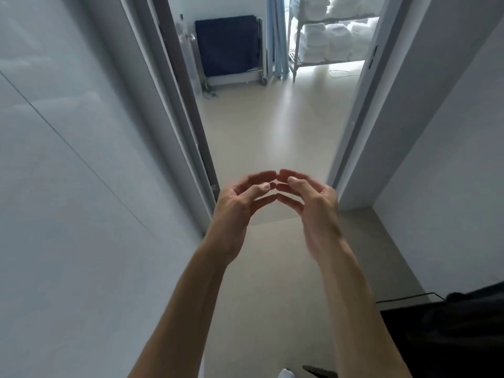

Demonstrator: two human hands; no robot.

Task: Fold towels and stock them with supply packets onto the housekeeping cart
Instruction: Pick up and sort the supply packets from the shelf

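Observation:
My left hand (242,197) and my right hand (311,199) are raised side by side in front of me in a narrow corridor. Their fingers are loosely curved, the fingertips nearly meet, and both hold nothing. Far ahead, through the doorway, stacks of folded white towels (330,39) lie on the shelves of a metal rack (297,47) at the upper right. A dark blue wheeled cart (229,47) stands against the far wall at the upper middle. No supply packets are visible.
White wall panels close in on the left (81,186) and right (450,159). An open door edge (185,105) runs along the left of the doorway. A light blue curtain (278,36) hangs between cart and rack. A black object (450,336) sits at the lower right.

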